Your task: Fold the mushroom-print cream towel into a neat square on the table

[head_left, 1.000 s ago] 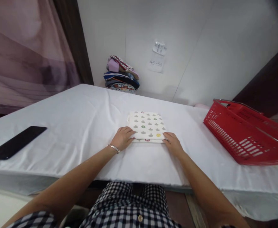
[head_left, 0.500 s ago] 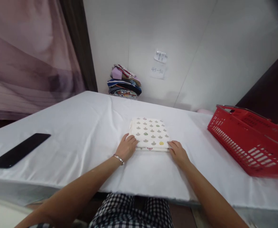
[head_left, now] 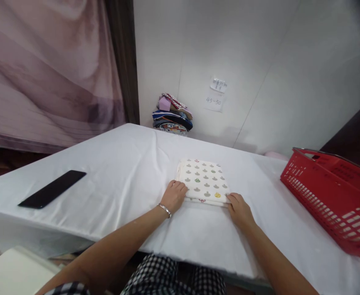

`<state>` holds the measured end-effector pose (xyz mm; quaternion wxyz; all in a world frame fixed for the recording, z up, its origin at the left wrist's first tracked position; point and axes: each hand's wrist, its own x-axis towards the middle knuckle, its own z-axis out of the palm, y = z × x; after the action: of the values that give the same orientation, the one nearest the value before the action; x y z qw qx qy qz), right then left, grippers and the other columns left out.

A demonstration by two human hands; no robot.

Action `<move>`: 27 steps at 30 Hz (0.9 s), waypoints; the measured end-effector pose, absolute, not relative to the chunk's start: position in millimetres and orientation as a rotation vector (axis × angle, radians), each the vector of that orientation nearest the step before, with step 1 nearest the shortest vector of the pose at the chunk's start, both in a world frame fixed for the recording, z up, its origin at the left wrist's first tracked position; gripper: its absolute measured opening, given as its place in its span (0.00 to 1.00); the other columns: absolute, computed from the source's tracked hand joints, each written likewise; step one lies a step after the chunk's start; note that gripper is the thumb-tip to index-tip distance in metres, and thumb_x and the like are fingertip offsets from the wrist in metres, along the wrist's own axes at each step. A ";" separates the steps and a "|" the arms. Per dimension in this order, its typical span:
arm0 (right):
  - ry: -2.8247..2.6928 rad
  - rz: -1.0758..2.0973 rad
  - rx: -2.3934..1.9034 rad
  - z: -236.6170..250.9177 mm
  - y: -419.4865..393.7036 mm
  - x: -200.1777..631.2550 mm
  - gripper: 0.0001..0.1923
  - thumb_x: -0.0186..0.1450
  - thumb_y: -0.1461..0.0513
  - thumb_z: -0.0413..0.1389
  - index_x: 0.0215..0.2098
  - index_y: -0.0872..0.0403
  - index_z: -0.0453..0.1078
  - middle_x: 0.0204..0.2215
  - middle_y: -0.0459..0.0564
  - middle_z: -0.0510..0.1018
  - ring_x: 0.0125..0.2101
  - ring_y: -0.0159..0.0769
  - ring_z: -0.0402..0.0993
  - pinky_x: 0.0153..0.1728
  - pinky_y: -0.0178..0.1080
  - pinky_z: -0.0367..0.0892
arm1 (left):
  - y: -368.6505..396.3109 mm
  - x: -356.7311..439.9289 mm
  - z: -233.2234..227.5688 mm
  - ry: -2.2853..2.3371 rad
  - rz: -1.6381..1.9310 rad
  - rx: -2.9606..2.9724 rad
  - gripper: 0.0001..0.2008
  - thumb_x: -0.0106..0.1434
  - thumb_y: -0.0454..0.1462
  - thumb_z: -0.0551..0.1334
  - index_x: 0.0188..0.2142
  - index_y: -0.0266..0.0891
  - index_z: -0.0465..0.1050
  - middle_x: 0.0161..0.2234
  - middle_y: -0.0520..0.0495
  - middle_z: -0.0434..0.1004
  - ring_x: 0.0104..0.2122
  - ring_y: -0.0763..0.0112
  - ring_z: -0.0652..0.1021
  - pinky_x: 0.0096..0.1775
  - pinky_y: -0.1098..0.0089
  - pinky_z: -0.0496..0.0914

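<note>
Head view: the cloth [head_left: 203,178] lies folded on the table [head_left: 131,172], its near corners gripped by the left hand [head_left: 174,196] and right hand [head_left: 240,209]. A black slab [head_left: 53,189] lies well left; a basket [head_left: 336,190] stands right.

Two hands, one left hand [head_left: 174,196] and one right hand [head_left: 240,209], are holding one folded cloth [head_left: 203,181], and one bracelet [head_left: 165,210] is showing. One table [head_left: 127,164] is bearing that cloth, one red basket [head_left: 327,184] and one flat black object [head_left: 53,189]. Beyond, one stack of folded fabrics [head_left: 172,119], two paper notes [head_left: 213,102] and one curtain [head_left: 53,65] are showing.
</note>
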<state>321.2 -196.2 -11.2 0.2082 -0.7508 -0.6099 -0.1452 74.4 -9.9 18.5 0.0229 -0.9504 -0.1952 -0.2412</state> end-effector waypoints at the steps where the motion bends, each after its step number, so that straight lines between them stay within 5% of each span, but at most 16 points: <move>1: -1.695 -0.402 -2.076 -10.8 -197.2 320.6 0.17 0.60 0.65 0.45 0.47 0.51 0.66 0.43 0.54 0.69 0.45 0.42 0.65 0.44 0.46 0.67 | -10.2 74.6 18.1 -0.620 -0.752 -2.945 0.10 0.56 0.27 0.53 0.35 0.39 0.69 0.34 0.45 0.71 0.38 0.63 0.69 0.45 0.58 0.60; 11: -1.667 -0.142 -2.074 17.8 -191.9 311.2 0.19 0.57 0.64 0.48 0.46 0.50 0.68 0.47 0.53 0.69 0.48 0.44 0.65 0.48 0.48 0.64 | -8.5 68.8 19.2 -0.666 -0.960 -3.218 0.15 0.49 0.26 0.55 0.36 0.41 0.69 0.36 0.46 0.71 0.41 0.62 0.70 0.44 0.59 0.63; 17: -1.628 -0.094 -1.824 70.7 -119.1 276.8 0.22 0.65 0.55 0.45 0.56 0.49 0.59 0.60 0.51 0.56 0.60 0.44 0.47 0.57 0.51 0.50 | 25.8 76.1 31.7 -1.459 -1.406 -3.337 0.11 0.52 0.34 0.56 0.36 0.42 0.70 0.38 0.49 0.74 0.40 0.67 0.72 0.43 0.66 0.66; 21: -1.650 0.025 -2.039 61.6 -61.8 255.3 0.28 0.65 0.51 0.43 0.60 0.53 0.53 0.63 0.54 0.48 0.62 0.47 0.37 0.58 0.55 0.41 | 58.2 92.5 34.2 -2.070 -1.235 -3.162 0.07 0.54 0.36 0.57 0.31 0.42 0.72 0.32 0.50 0.76 0.34 0.67 0.74 0.38 0.69 0.67; 27: -1.800 0.349 -2.203 21.0 -44.6 245.3 0.29 0.64 0.49 0.42 0.60 0.54 0.54 0.63 0.55 0.48 0.62 0.45 0.37 0.58 0.52 0.36 | 79.2 105.2 17.4 -2.099 -1.059 -3.188 0.08 0.53 0.37 0.59 0.33 0.40 0.73 0.34 0.48 0.77 0.34 0.66 0.75 0.36 0.70 0.66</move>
<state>245.3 -44.6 21.0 0.1373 -0.7614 -0.6220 0.1205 105.2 79.2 17.4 -0.3982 -0.7382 -0.4861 -0.2453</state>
